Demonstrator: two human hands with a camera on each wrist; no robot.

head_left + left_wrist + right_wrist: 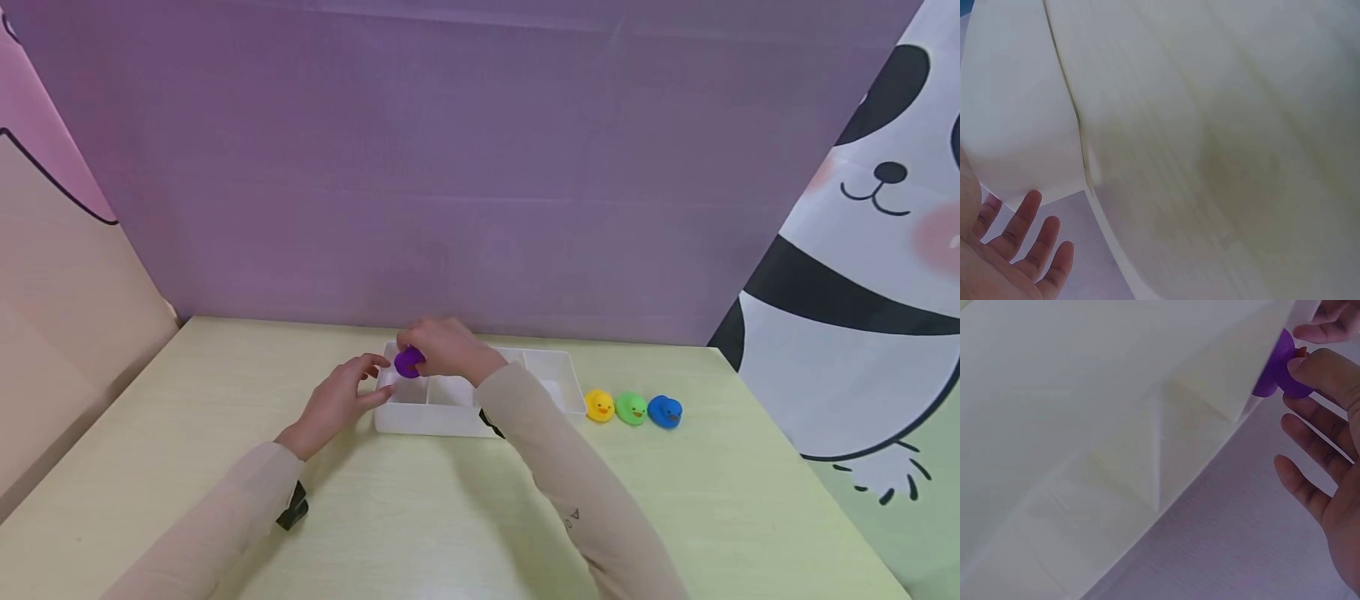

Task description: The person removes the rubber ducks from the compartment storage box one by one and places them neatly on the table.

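Pinched in the fingertips of the right hand (448,348), a purple toy duck (408,362) hangs over the left end compartment of a white divided tray (555,367). The left hand (341,398) rests relaxed against the tray's left end. Yellow (599,406), green (632,408) and blue (664,412) ducks line up right of the tray.

Left wrist view: straight fingers (1019,222), holding nothing.

Right wrist view: thumb and forefinger grip the purple duck (1279,365) beside the tray's rim.
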